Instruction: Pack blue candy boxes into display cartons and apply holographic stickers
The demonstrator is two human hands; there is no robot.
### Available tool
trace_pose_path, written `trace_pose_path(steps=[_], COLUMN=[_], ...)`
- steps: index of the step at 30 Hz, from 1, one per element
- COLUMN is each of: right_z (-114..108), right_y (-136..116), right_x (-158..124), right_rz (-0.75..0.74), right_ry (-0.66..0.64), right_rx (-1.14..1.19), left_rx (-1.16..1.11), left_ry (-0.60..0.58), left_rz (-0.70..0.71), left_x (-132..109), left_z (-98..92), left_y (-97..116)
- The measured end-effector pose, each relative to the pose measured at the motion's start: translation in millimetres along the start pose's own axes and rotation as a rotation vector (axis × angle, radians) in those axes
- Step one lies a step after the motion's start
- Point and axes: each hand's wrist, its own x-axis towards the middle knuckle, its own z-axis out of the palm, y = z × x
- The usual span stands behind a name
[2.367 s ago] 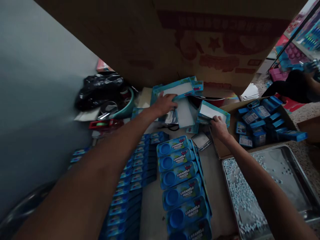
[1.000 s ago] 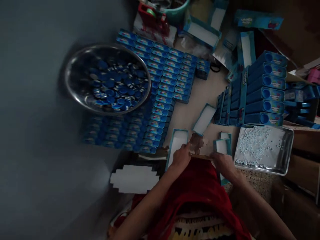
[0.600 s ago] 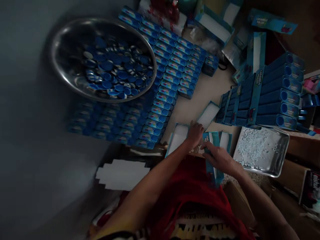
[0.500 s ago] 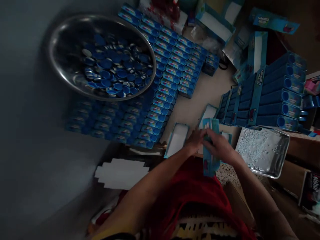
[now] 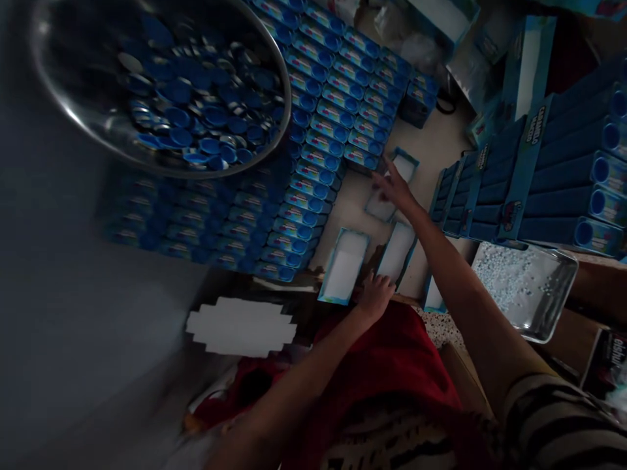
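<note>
My right hand (image 5: 393, 187) reaches forward with its fingers apart, over a blue-edged carton with a white inside (image 5: 404, 168) lying on the table. Closer to my body, my left hand (image 5: 376, 295) has curled fingers at the near end of a second white-lined carton (image 5: 398, 250), seemingly on its edge. To the left of that hand lies another white-lined carton (image 5: 344, 266), untouched. Part of one more carton (image 5: 434, 295) shows below my right forearm.
A steel bowl (image 5: 288, 98) of blue round lids stands over rows of blue boxes (image 5: 313, 186) at left. Long blue boxes (image 5: 553, 170) are stacked at right, above a metal tray (image 5: 543, 333) of small pale beads. White stepped card (image 5: 240, 326) lies lower left.
Both hands were on an upright blue carton; they have parted from it. My right hand has moved forward and opened, and my left has dropped slightly lower. The view has shifted.
</note>
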Motion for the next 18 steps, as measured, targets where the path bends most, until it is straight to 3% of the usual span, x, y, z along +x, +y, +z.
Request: trace_pose_path(steps=[2,4,7,9,11,14,18], right_z=[-4.9,-9.0,-2.6,8.8,21.2,38.6,58.0], right_y=[18.9,43.5,83.0,104.6,119.5,125.4,102.0], right_x=[-59.1,-137.8,-244.5,-282.1,-288.6,-261.9,-217.3], right_rz=[0.01,0.095,0.447,0.624,0.721,0.705,0.583], right_ry=[0.026,0.222,0.311,0.25,0.143,0.051,0.071], right_rx=[0.038,-0.149,-0.476,-0.563,-0.572,-0.546,-0.5], left_rx=[-0.004,0.0,0.002,0.005,0.021,0.038,0.027], left_ry=[0.001,0.002,0.072,0.148,0.179,0.154,0.196], left_rz=[-0.018,0.0,0.073,0.022,-0.107,-0.21,-0.205], left_x=[-6.5,-10.3,-0.1,20.0,45.6,75.1,74.8], left_z=[-5.6,-15.9,-39.2,-55.5,-68.2,-78.7,-87.7], left_y=[0.8,-0.8,-9.5,-17.0,-23.9,-33.7,-46.1])
